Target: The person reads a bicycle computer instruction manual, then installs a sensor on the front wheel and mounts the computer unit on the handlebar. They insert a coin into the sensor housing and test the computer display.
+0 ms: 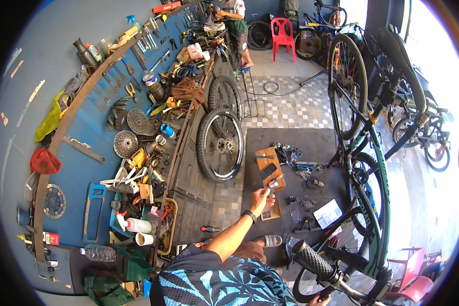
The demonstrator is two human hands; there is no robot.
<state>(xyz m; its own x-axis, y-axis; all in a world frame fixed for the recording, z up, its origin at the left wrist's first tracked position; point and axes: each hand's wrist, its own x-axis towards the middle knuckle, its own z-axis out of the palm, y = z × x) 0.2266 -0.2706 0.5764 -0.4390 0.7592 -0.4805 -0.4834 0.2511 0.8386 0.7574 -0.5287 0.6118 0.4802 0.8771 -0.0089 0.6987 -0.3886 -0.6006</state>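
My left hand (pixel 260 202), with a dark band on its wrist, reaches forward over the black mat. Its thumb and fingers are pinched together, and whatever is between them is too small to make out. Just beyond the fingertips is a wooden box (pixel 262 158) with a dark phone (pixel 268 171) on it. A smaller open box (pixel 271 211) lies beside the hand. At the lower edge, partly cut off, my right hand (pixel 319 301) curls at a dark part below the handlebar grip (pixel 307 253) of a green and black bicycle (pixel 378 204).
Loose bike parts (pixel 307 204) and a white paper (pixel 328 213) lie on the mat (pixel 290 137). Two wheels (pixel 201 153) lean against the bench at left, crowded with tools. A screwdriver (pixel 210 229) lies on the floor. Another person (pixel 237 28) stands beyond, near a red chair (pixel 282 38).
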